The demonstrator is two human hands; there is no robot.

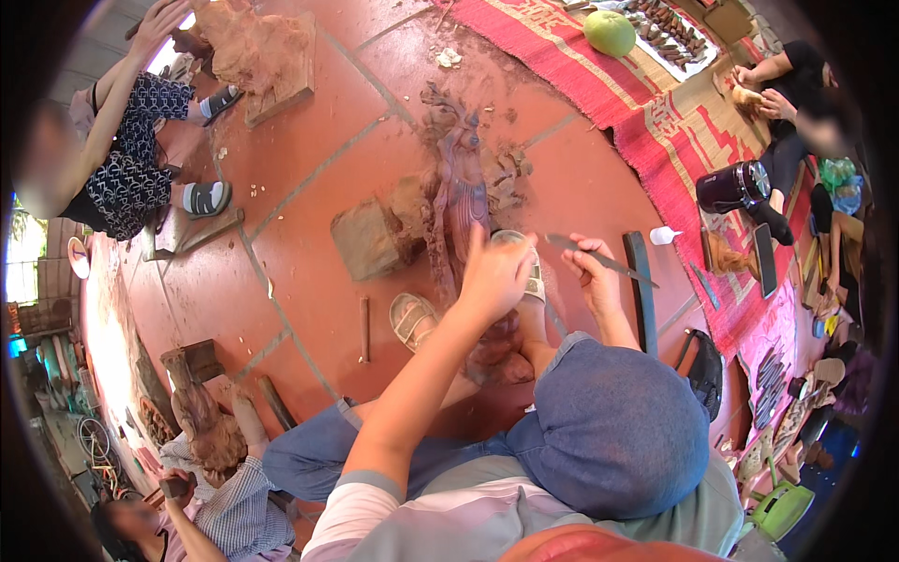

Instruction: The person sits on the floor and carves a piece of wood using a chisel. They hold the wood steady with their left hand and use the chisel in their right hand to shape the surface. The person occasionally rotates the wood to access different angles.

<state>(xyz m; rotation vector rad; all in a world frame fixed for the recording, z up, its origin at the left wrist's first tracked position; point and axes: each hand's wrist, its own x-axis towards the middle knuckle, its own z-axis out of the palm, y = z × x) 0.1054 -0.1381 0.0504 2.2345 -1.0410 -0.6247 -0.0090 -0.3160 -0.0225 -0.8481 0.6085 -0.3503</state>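
A long reddish-brown wood carving (465, 178) with a rough, jagged far end lies on the tiled floor, reaching back between my feet. My left hand (493, 279) is over its near part, one finger stretched forward and apart from the others, with nothing visible in it. Whether its fingertips touch the wood, I cannot tell. My right hand (596, 272), just right of the carving, is closed on a thin, flat metal blade-like tool (633, 274). One tip of the tool points toward my left hand. Its exact kind is unclear.
A wooden block (363, 242) sits left of the carving, with a thin stick (365, 330) nearer. Right are a dark bar (641, 290), a white bottle (663, 235) and a red mat (646, 140) bearing a thermos (732, 186) and green fruit (609, 34). Other people sit around.
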